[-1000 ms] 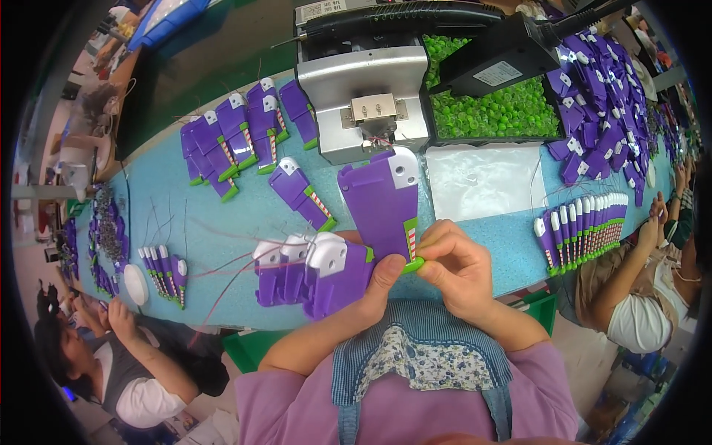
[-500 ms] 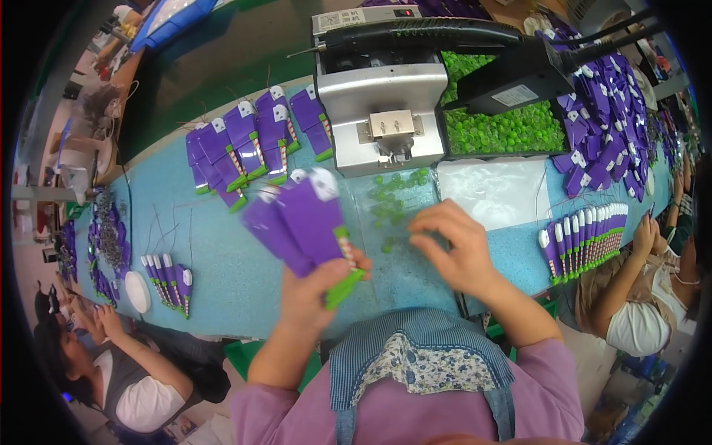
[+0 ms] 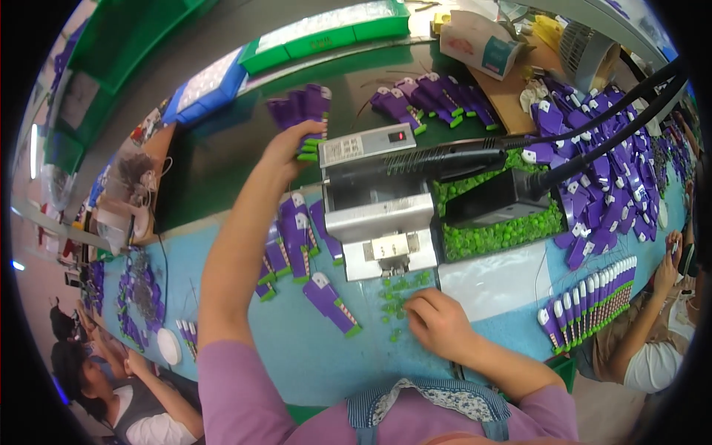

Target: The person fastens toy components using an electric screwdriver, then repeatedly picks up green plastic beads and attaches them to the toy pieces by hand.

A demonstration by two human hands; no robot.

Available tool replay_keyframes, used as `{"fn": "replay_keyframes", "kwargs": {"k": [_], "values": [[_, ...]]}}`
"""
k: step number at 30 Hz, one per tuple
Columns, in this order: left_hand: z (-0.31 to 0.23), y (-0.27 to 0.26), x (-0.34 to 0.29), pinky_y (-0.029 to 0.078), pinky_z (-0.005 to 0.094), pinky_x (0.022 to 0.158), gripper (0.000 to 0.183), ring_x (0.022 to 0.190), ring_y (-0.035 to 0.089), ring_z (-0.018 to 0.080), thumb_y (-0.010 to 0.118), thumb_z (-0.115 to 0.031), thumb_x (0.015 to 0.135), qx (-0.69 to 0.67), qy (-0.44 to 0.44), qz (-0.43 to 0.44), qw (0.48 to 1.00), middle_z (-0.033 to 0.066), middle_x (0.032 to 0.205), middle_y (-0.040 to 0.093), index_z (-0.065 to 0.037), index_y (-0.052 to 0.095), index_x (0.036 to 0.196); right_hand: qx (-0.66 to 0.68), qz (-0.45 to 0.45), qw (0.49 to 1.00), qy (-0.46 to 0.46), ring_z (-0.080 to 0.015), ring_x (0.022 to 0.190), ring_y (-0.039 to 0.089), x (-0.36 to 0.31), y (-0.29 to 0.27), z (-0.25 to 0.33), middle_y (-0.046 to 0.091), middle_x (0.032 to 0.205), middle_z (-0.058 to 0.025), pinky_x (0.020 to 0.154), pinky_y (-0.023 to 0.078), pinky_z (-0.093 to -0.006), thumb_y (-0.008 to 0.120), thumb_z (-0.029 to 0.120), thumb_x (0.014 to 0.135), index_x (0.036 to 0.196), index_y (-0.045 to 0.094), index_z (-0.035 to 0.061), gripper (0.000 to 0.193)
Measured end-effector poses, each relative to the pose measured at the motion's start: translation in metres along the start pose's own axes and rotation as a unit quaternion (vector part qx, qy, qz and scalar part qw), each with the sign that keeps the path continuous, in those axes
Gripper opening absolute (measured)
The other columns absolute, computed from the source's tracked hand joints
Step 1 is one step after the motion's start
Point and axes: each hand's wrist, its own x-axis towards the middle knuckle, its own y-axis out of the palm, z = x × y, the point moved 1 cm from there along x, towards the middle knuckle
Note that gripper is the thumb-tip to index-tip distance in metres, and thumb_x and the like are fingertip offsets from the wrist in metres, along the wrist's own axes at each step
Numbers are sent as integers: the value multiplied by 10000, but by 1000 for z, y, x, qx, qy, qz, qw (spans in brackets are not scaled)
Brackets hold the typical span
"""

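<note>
Far forward on the left, my left hand (image 3: pixel 291 148) is closed on a fanned bunch of flat purple pieces (image 3: pixel 302 106) with green ends, over a dark green belt. My right hand (image 3: pixel 439 320) is low over the blue tabletop, fingers curled in a pinch beside scattered small green caps (image 3: pixel 396 295). Whether a cap sits between those fingertips is hidden. One purple piece (image 3: pixel 331 302) with a white tip and striped edge lies to the left of the caps. More purple pieces (image 3: pixel 295 230) lie behind it, partly covered by my left forearm.
A silver machine (image 3: pixel 382 236) with a black handheld tool (image 3: pixel 445 162) across it stands mid-table. Right of it is a black tray of green caps (image 3: pixel 504 239), then a purple heap (image 3: pixel 608 167) and a neat row of pieces (image 3: pixel 589 311). Other pieces (image 3: pixel 434 96) lie on the belt (image 3: pixel 215 163).
My left hand has gone from near my body forward to the belt with the bunch. One purple piece now lies by the caps. My right hand has closed in on the caps; the view has tilted up.
</note>
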Motion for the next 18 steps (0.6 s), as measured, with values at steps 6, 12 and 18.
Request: {"fn": "replay_keyframes", "kwargs": {"k": [6, 12, 18], "values": [[10, 14, 92, 512, 320, 609, 326, 709, 620, 169, 781, -275, 752, 155, 60, 1, 986, 108, 826, 652, 2, 663, 878, 112, -46, 991, 48, -261, 787, 619, 5, -9, -1, 592, 913, -107, 666, 518, -325, 644, -54, 714, 883, 627, 19, 185], [-8, 7, 11, 523, 339, 744, 383, 845, 675, 265, 743, -311, 782, 560, 269, -279, 732, 204, 930, 679, 30, 653, 930, 151, -34, 986, 58, -221, 793, 630, 2, -16, 4, 622, 909, -112, 671, 512, -287, 643, -67, 719, 884, 650, 8, 181], [44, 8, -180, 509, 383, 592, 324, 638, 661, 290, 683, -332, 833, 558, 220, -237, 764, 101, 677, 648, -26, 608, 906, 127, -50, 990, 46, -253, 836, 632, 1, -24, 6, 622, 935, -126, 744, 514, -313, 623, -75, 745, 905, 646, -4, 176]]}}
